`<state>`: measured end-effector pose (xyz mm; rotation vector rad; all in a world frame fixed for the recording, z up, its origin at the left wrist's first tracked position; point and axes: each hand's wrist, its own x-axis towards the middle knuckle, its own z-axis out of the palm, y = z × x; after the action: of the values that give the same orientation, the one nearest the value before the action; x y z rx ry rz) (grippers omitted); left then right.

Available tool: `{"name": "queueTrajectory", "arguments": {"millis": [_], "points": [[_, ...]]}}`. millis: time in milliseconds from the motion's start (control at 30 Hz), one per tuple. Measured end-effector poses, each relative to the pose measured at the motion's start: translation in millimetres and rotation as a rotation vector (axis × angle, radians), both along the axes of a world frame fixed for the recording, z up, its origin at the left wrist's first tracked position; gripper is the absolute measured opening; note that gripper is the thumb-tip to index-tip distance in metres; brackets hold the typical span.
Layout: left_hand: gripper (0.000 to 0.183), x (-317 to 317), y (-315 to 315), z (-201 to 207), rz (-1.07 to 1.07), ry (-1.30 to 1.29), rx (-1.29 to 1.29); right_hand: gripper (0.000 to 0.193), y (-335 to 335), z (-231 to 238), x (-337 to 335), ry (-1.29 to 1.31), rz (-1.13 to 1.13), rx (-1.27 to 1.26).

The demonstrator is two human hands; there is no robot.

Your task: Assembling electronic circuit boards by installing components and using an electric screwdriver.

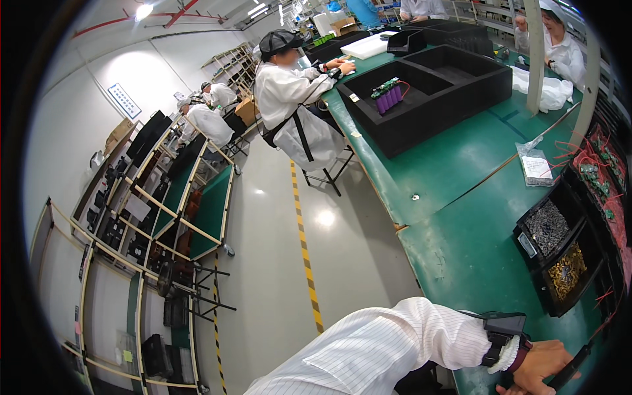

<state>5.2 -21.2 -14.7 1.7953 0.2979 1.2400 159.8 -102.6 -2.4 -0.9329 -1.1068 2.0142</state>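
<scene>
Left hand (543, 365), lower right corner of the frame, low over the green bench (454, 253). Fingers bent, partly curled, right at a slim black rod-like item (571, 370); they meet or overlap it, but the frame's dark rim cuts in, so I can't tell how far they're closed or whether they really grip it. The black item slants up and right, with a thin red wire near its upper end.

White striped sleeve (395, 336) comes in from the bottom edge; dark strapped device (503, 322) at the wrist.

Just above the hand, right side: two black bins side by side, one with small silver pieces (545, 227), one with brass-coloured pieces (567, 271). Red wires and green boards (596, 178) along the far right edge. Clear packet with a white label (536, 164) above the bins.

Upper right: black foam tray (395, 135), purple cell pack (388, 99) at its near-left compartment. Upper middle: seated co-worker (289, 92) in white coat and dark cap, hands at the bench edge.
</scene>
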Motion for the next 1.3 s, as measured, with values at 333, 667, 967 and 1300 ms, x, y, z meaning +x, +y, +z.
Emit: {"name": "queueTrajectory", "arguments": {"millis": [333, 667, 967, 1300], "points": [[0.062, 1.0, 2.9, -1.2, 0.024, 0.017, 0.042, 0.071, 0.1, -0.3, 2.9, 0.015, -0.006, -0.004], [0.059, -5.0, -1.6, 6.5, -0.061, 0.034, -0.072, 0.072, -2.3, 2.8, 3.7, 0.027, -0.020, 0.007], [0.063, -5.2, -1.7, 7.2, -0.012, 0.049, -0.085, 0.068, -0.4, -0.6, 3.7, 0.037, -0.007, -0.008], [0.065, -1.2, -1.6, 1.6, 0.043, 0.032, 0.003, 0.066, -1.0, -1.8, 3.2, 0.045, 0.004, -0.020]]}}
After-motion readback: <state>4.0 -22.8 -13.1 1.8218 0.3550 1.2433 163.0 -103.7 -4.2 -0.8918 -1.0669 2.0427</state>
